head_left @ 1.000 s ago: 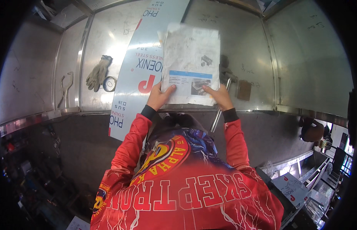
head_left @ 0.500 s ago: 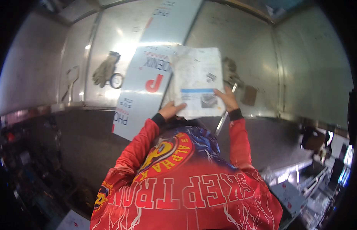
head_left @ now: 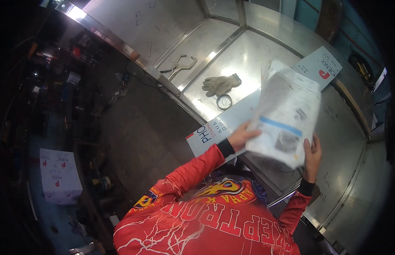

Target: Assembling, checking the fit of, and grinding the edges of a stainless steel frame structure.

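I hold a worn, creased bundle of printed papers [head_left: 286,106] with a blue band and small dark pictures on its front. My left hand [head_left: 245,135] grips its left edge, thumb on top. At the lower right edge, my right hand [head_left: 312,157] is closed on the papers. Beneath them runs a long sheet-metal strip [head_left: 235,117] in printed protective film, partly hidden by the bundle. A grey work glove [head_left: 222,85] and a round ring-like roll [head_left: 224,102] lie on the metal surface beyond my left hand.
A C-shaped locking clamp [head_left: 180,66] lies on the metal panel at the upper left. Raised metal rails [head_left: 225,40] divide the panels. A white film-covered block [head_left: 60,176] stands at the far left above the dark floor. A dark coiled cable [head_left: 362,68] hangs at the upper right.
My view has swung left, bringing the floor and white block into sight. Both hands still hold the papers, which now appear farther right and tilted.
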Demonstrator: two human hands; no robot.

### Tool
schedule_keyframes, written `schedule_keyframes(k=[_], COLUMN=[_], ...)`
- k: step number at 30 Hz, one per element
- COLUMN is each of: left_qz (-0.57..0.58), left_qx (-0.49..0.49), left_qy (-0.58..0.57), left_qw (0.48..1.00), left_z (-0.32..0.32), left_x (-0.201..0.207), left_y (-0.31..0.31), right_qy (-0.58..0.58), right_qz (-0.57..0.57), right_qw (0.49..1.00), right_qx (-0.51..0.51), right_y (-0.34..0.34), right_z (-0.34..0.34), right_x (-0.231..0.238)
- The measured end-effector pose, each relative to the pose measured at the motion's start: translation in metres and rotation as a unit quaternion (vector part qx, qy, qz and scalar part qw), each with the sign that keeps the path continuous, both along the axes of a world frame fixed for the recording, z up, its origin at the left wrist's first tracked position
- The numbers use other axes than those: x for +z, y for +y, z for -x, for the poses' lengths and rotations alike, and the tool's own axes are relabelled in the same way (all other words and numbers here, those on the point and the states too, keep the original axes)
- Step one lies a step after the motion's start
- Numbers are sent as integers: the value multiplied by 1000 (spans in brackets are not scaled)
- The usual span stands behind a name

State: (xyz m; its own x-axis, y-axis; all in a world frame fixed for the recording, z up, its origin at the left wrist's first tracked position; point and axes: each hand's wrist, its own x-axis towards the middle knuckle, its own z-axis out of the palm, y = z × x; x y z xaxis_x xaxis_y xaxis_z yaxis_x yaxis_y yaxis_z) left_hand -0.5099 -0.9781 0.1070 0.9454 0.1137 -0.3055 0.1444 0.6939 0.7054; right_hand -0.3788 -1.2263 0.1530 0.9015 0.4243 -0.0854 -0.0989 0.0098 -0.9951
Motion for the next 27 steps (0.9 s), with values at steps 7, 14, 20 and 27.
schedule_keyframes(k=[7, 14, 20, 27], left_qz=[-153, -275, -676, -383], left_qx=[198, 382, 345, 487], left_qy=[-72, 261, 191, 370], left_qw=[966, 843, 623, 692], left_z=[-32, -12, 74, 229], left_x=[-2, -59, -89, -174], left_y=[174, 309, 202, 101], right_qy=[9, 79, 107, 167], right_qz=[58, 42, 64, 84], right_qw=[998, 993, 986, 982], right_qx=[-23, -77, -111, 39], right_y=[-11, -50, -71, -21], right_z=[9, 39, 50, 16], right_x=[21, -3, -13, -54])
